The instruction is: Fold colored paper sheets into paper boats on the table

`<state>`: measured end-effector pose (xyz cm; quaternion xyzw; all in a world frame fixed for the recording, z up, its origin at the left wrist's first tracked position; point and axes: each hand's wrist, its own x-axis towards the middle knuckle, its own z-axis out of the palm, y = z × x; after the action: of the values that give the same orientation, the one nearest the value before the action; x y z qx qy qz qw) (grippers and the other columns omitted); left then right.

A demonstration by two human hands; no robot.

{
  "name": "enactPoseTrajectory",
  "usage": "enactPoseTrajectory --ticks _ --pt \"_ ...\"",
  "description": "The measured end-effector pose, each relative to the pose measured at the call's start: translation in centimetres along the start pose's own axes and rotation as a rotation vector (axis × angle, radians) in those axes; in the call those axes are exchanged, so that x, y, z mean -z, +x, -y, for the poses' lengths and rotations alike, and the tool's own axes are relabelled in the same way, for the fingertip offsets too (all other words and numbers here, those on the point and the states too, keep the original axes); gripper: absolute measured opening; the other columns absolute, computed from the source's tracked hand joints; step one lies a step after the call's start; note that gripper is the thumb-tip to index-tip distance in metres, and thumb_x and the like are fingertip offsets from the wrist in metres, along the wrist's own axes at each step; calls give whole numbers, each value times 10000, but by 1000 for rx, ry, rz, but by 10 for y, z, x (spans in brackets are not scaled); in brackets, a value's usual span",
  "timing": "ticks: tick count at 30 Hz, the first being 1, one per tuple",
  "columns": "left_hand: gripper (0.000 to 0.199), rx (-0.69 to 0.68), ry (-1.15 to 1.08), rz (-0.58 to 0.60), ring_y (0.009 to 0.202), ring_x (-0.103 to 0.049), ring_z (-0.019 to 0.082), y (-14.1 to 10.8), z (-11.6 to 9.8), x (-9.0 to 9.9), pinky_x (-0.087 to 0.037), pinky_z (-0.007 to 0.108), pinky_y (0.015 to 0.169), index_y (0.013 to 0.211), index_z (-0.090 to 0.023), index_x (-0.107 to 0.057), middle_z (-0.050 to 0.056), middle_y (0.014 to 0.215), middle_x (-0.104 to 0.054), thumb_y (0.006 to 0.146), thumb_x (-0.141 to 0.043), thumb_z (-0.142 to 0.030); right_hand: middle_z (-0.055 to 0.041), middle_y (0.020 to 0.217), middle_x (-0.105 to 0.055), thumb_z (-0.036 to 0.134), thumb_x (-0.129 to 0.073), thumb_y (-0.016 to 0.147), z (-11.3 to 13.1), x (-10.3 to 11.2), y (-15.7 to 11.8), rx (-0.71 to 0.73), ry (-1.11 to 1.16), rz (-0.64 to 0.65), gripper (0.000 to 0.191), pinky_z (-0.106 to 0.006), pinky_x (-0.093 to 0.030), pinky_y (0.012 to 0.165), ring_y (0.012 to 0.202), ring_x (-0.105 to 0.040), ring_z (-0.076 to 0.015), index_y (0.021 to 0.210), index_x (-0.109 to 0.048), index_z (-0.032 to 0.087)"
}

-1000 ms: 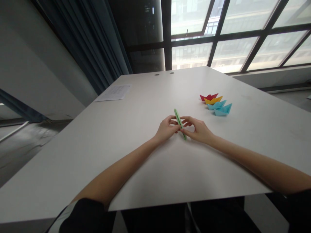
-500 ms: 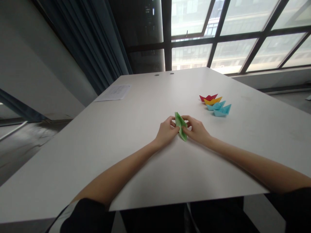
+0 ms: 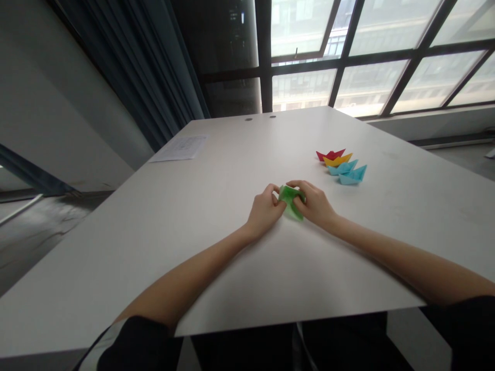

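Green paper [image 3: 291, 194] pinched in both hands [image 3: 265, 210]; each curled nearly closed

Daylight floods the dark-framed glass window [image 3: 303, 90], upper right, glare hazing it; upper left, the dark blue fabric curtain [image 3: 135, 51] sits in gloom. Soft shadows hug the bare forearms [image 3: 201, 260] on the white counter [image 3: 224, 185]; wide-angle stretch at the corners, green folded paper [image 3: 287, 194] slightly blurred.
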<state>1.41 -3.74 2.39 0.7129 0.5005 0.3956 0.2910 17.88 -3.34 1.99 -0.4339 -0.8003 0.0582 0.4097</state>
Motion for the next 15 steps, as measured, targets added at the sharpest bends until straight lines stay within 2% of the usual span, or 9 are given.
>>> enactPoseTrajectory --ticks 5,9,12,15 --pt "171 -20 118 -37 471 -462 100 0 -4 2 -299 196 492 829 -210 -531 -74 500 -473 673 -534 -140 -56 968 -625 72 -440 700 0 1 1 -18 6 -2 355 -292 -475 690 753 -603 -169 1014 -542 203" --pt "182 -69 178 -18 526 -491 108 4 2 7 -337 197 531 845 -213 -595 -44 575 -542 690 -525 -148 -41 916 -629 62 -446 692 -5 2 3 -30 85 21 322 -282 -482 676 714 -601 -148 957 -575 193" --pt "222 -73 134 34 572 -537 111 11 11 12 -384 198 569 889 -211 -641 -13 676 -614 718 -508 -161 -44 920 -637 100 -473 717 -16 2 6 -87 216 74 277 -293 -500 693 742 -623 -151 950 -595 189" --pt "250 -69 96 71 591 -559 112 18 22 14 -411 199 582 926 -207 -669 8 739 -653 745 -499 -188 -58 958 -655 216 -526 760 -32 1 7 -178 375 188 232 -328 -515 750 798 -642 -168 976 -607 186"
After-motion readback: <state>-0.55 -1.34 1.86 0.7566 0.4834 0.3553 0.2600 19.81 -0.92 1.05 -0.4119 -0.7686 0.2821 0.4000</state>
